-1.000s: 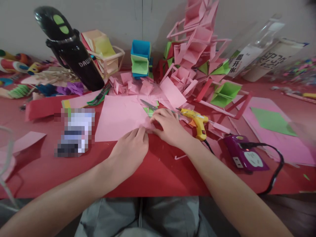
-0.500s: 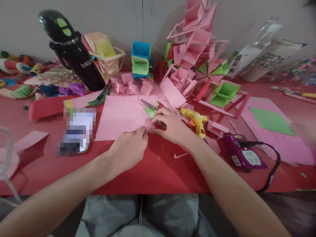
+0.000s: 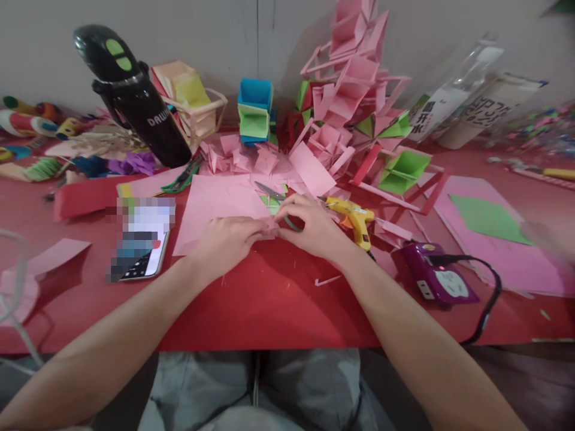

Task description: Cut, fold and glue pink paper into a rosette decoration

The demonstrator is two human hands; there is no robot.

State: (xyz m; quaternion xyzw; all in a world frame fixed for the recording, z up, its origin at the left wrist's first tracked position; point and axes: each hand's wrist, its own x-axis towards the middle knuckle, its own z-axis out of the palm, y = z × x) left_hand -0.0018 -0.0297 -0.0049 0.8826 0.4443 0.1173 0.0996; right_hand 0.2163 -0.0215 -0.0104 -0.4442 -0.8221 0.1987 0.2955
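Between my fingertips is a small folded piece of pink paper (image 3: pixel 268 228), low over the near edge of a large pink sheet (image 3: pixel 220 200). My left hand (image 3: pixel 228 242) grips its left side, fingers pressed together. My right hand (image 3: pixel 306 227) pinches its right end with thumb and forefinger. Scissors (image 3: pixel 269 190) lie just beyond my right hand, their handle partly hidden behind it. A scrap of green paper (image 3: pixel 272 205) shows beside the blades. To the right of that hand rests a yellow glue gun (image 3: pixel 354 216).
A phone (image 3: pixel 150 251) lies at left, below a black bottle (image 3: pixel 155 120). Folded pink paper structures (image 3: pixel 354 84) rise at the back, near a blue and green paper box (image 3: pixel 254 111). On the right are a purple power box (image 3: pixel 438 275) with a cable and green paper (image 3: pixel 489 218).
My left hand has flattened and moved slightly up, its fingers now stretched along the paper piece. My right hand keeps its pinch with little movement. The view has shifted slightly.
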